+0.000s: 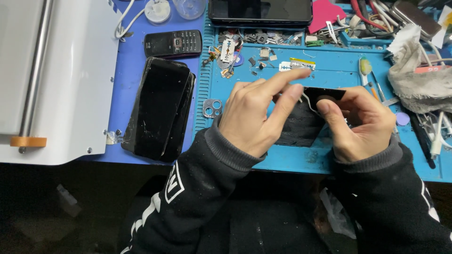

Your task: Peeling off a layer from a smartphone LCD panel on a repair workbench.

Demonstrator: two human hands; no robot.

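Note:
A black phone panel [301,124] lies tilted on the blue work mat [329,70], held between both hands. My left hand [256,115] rests over its left side, with index and middle fingers stretched out and pinching a thin pale strip [308,103] that peels off the panel. My right hand [360,122] grips the panel's right edge, thumb pressed on its top face. Most of the panel is hidden under my hands.
Two black phones [160,108] are stacked on the left, a small keypad phone [173,43] behind them and a dark tablet [260,10] at the back. A camera ring [212,108], razor blade [228,49], small parts, a toothbrush [365,68], a rag [419,77] and a white machine [56,75] surround the mat.

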